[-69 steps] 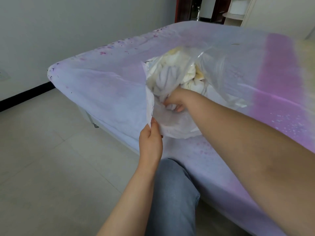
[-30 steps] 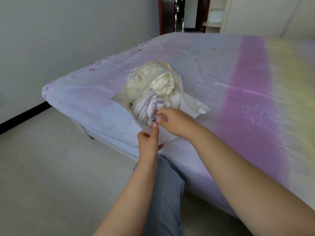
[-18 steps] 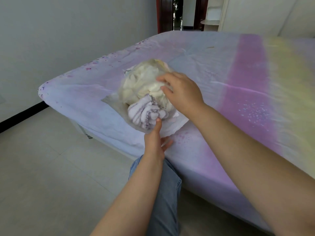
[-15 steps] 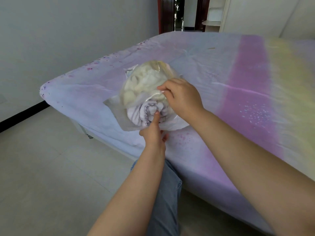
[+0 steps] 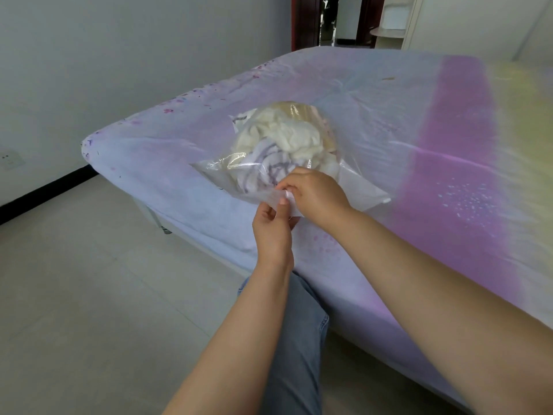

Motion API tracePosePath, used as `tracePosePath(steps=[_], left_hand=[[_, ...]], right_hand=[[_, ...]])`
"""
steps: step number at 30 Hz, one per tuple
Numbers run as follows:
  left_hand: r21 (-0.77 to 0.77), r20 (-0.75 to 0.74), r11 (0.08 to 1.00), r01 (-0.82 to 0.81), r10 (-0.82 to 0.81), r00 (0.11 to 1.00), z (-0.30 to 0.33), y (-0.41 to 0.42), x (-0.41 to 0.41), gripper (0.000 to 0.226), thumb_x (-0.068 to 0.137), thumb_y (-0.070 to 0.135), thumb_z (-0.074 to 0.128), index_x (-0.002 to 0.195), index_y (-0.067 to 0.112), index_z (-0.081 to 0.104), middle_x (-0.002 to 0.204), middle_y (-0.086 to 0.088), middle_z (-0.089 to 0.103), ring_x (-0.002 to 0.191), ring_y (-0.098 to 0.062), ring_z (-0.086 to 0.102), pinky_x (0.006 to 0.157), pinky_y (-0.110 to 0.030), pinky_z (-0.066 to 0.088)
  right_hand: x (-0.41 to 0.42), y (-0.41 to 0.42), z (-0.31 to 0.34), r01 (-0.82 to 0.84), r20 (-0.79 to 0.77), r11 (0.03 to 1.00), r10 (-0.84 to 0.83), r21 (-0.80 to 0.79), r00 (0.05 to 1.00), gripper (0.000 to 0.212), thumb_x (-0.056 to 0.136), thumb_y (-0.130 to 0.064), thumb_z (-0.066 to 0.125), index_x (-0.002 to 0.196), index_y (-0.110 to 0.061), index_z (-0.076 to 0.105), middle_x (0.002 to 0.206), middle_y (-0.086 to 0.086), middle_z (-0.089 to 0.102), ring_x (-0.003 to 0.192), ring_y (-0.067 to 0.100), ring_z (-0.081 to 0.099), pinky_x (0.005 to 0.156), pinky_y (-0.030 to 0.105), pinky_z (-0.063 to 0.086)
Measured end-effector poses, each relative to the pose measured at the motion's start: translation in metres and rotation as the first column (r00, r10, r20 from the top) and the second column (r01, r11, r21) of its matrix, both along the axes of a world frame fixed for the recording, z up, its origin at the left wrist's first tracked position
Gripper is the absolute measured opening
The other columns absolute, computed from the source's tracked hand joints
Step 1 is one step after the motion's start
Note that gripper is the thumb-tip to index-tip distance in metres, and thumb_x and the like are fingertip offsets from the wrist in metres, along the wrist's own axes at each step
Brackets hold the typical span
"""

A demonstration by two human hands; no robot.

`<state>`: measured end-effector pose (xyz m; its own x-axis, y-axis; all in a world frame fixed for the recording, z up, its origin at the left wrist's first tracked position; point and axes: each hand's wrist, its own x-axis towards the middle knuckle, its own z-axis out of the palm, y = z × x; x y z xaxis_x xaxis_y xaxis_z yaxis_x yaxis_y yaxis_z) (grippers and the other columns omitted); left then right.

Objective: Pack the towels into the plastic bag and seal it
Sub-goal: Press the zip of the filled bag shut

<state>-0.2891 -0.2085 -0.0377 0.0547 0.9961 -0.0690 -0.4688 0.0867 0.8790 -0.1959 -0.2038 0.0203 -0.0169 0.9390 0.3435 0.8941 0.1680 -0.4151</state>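
A clear plastic bag lies on the bed near its front edge, bulging with crumpled towels. A cream towel fills the far part, and a white towel with purple stripes sits by the bag's mouth. My left hand pinches the near edge of the bag's opening from below. My right hand pinches the same edge from above, fingertips touching those of the left. The opening faces me, and I cannot tell whether it is sealed.
The bed carries a sheet of pale blue, purple and yellow bands. A tiled floor lies to the left, bounded by a white wall with black skirting. My jeans-clad knee is under my arms. A doorway is beyond the bed.
My right hand came down off the top of the bag to its near edge. Both hands now pinch the bag's mouth together. The bag lies flatter on the bed.
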Motion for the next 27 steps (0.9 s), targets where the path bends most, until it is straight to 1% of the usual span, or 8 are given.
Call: tracePosePath(steps=[5, 8, 12, 15, 17, 19, 20, 27], left_hand=[[-0.094, 0.112, 0.994, 0.048, -0.037, 0.993, 0.011, 0.0, -0.002, 0.037, 0.094, 0.044, 0.061, 0.086, 0.008, 0.062, 0.075, -0.005, 0.062, 0.073, -0.018, 0.063, 0.065, -0.027, 0.053], [-0.219, 0.053, 0.974, -0.058, 0.071, 0.996, 0.01, 0.004, -0.004, 0.024, 0.098, 0.026, 0.058, 0.084, 0.007, 0.064, 0.065, -0.003, 0.061, 0.061, -0.018, 0.06, 0.051, -0.022, 0.049], [-0.188, -0.057, 0.961, -0.203, 0.195, 0.979, 0.004, 0.011, -0.01, 0.016, 0.101, 0.018, 0.051, 0.094, 0.015, 0.064, 0.09, -0.005, 0.07, 0.081, -0.019, 0.069, 0.074, -0.035, 0.059], [-0.123, -0.087, 0.967, -0.225, 0.215, 0.973, 0.004, 0.02, -0.021, 0.017, 0.103, 0.016, 0.047, 0.092, 0.02, 0.06, 0.09, -0.001, 0.067, 0.078, -0.014, 0.066, 0.073, -0.034, 0.059], [-0.078, -0.123, 0.979, -0.188, 0.178, 0.976, 0.0, 0.024, -0.029, 0.02, 0.103, 0.015, 0.045, 0.094, 0.019, 0.061, 0.088, -0.002, 0.068, 0.075, -0.015, 0.067, 0.07, -0.032, 0.06], [-0.049, -0.137, 0.986, -0.157, 0.149, 0.979, -0.005, 0.022, -0.033, 0.023, 0.104, 0.015, 0.043, 0.092, 0.019, 0.062, 0.085, -0.001, 0.069, 0.071, -0.013, 0.069, 0.07, -0.032, 0.06], [-0.043, -0.131, 0.987, -0.155, 0.148, 0.98, -0.006, 0.022, -0.035, 0.024, 0.104, 0.014, 0.043, 0.092, 0.02, 0.063, 0.085, -0.001, 0.07, 0.07, -0.011, 0.07, 0.07, -0.031, 0.06], [-0.106, -0.001, 0.988, -0.116, 0.116, 0.993, -0.008, 0.026, -0.043, 0.016, 0.101, 0.007, 0.047, 0.107, 0.008, 0.062, 0.096, -0.006, 0.069, 0.081, -0.016, 0.069, 0.065, -0.029, 0.059]], right_hand=[[-0.014, -0.024, -0.021, 0.055, 0.123, 0.975, -0.083, 0.214, 0.989, 0.013, 0.084, -0.005, 0.053, 0.086, -0.009, 0.064, 0.084, 0.005, 0.06, 0.087, 0.026, 0.055, 0.06, 0.029, 0.029], [-0.019, -0.036, -0.03, 0.048, 0.019, 0.995, -0.05, 0.088, 0.999, 0.022, 0.089, -0.011, 0.052, 0.104, -0.018, 0.066, 0.097, 0.001, 0.066, 0.098, 0.023, 0.056, 0.07, 0.033, 0.044], [0.003, -0.049, -0.024, 0.366, -0.157, 0.907, -0.339, 0.207, 0.928, 0.024, 0.09, -0.033, 0.054, 0.108, -0.018, 0.061, 0.101, 0.01, 0.069, 0.095, 0.034, 0.061, 0.079, 0.042, 0.048], [0.045, -0.059, -0.032, 0.633, -0.175, 0.741, -0.67, -0.226, 0.722, 0.056, 0.084, -0.05, 0.059, 0.123, -0.012, 0.049, 0.126, 0.012, 0.05, 0.111, 0.035, 0.051, 0.087, 0.044, 0.045], [0.059, -0.068, -0.036, 0.286, -0.564, 0.712, -0.691, -0.642, 0.452, 0.054, 0.08, -0.052, 0.065, 0.115, -0.013, 0.054, 0.104, 0.008, 0.061, 0.078, 0.022, 0.063, 0.06, 0.03, 0.053], [0.064, -0.075, -0.049, 0.017, -0.748, 0.756, -0.651, -0.655, 0.131, 0.029, 0.083, -0.041, 0.067, 0.096, -0.017, 0.058, 0.068, 0.001, 0.061, 0.042, 0.007, 0.048, 0.036, 0.016, 0.033], [0.064, -0.075, -0.055, 0.0, -0.776, 0.778, -0.625, -0.628, 0.087, 0.022, 0.084, -0.036, 0.067, 0.092, -0.017, 0.057, 0.058, -0.002, 0.058, 0.038, 0.004, 0.04, 0.033, 0.014, 0.027], [0.065, -0.093, -0.05, 0.068, -0.832, 0.857, -0.512, -0.51, 0.212, 0.024, 0.09, -0.033, 0.062, 0.076, -0.013, 0.056, 0.046, -0.001, 0.056, 0.04, 0.009, 0.042, 0.036, 0.015, 0.033]])
